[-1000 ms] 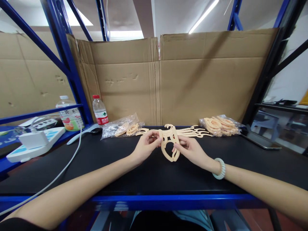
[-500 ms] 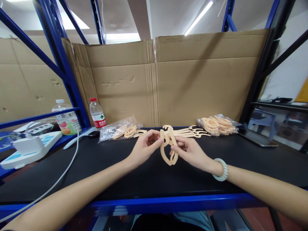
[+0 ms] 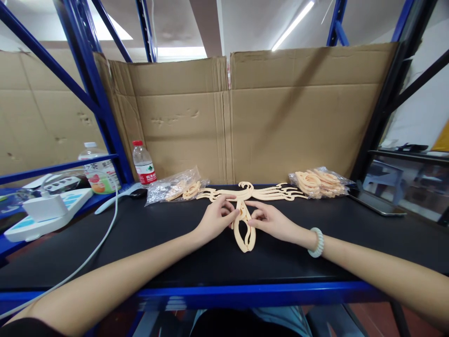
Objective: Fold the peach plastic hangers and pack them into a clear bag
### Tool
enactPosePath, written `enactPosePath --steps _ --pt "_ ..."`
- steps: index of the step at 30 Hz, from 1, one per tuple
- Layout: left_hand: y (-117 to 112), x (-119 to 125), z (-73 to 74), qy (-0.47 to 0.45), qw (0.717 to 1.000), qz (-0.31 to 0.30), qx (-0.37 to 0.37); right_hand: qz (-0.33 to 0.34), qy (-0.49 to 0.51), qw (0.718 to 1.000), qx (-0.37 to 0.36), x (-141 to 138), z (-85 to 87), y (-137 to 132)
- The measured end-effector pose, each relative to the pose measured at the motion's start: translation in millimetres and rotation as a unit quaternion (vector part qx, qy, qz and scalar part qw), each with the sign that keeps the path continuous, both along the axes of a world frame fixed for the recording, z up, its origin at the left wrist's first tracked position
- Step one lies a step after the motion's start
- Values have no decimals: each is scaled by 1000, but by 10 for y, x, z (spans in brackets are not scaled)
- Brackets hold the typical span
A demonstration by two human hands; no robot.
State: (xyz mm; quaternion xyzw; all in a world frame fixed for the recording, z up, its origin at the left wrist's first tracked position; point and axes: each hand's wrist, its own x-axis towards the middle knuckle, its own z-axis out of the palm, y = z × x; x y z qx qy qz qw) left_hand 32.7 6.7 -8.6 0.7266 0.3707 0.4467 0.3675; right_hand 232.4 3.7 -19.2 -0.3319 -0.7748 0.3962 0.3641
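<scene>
A flat, pale orange loop-shaped piece (image 3: 244,232) lies on the black bench top (image 3: 168,243) in front of me. My left hand (image 3: 216,218) pinches its upper left side with closed fingers. My right hand (image 3: 269,220) pinches its upper right side, forefinger stretched along it. The piece's top end meets a stack of long, curly, wing-like pieces (image 3: 250,192) of the same material, spread left and right just behind my hands.
Two clear bags of similar pieces lie at the back, one on the left (image 3: 177,186) and one on the right (image 3: 317,182). A water bottle (image 3: 144,163), a white power strip (image 3: 44,213) with cable, cardboard walls (image 3: 287,117) and blue rack posts (image 3: 100,93) surround the bench.
The loop piece was held tilted up off the bench between both hands; it now lies flat on the bench, and both hands have come down with it.
</scene>
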Motion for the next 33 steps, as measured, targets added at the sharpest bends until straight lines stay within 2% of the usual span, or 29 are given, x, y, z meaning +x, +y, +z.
enactPosePath --steps 4,10,14,16,21,33 --pt "42 -17 -57 107 989 25 95 -24 -34 999 32 34 -63 34" --pt "-37 -115 21 247 943 -26 223 -67 -127 977 157 107 33 -67" --pt "-91 -218 96 331 895 -92 286 -20 -172 940 294 136 94 -141" --pt "-104 -246 118 366 875 -113 295 4 -197 925 324 138 88 -158" --pt "-110 -259 138 400 859 -119 296 9 -235 911 340 145 59 -172" --pt "-52 -283 91 397 860 -129 295 13 -241 917 319 164 52 -154"
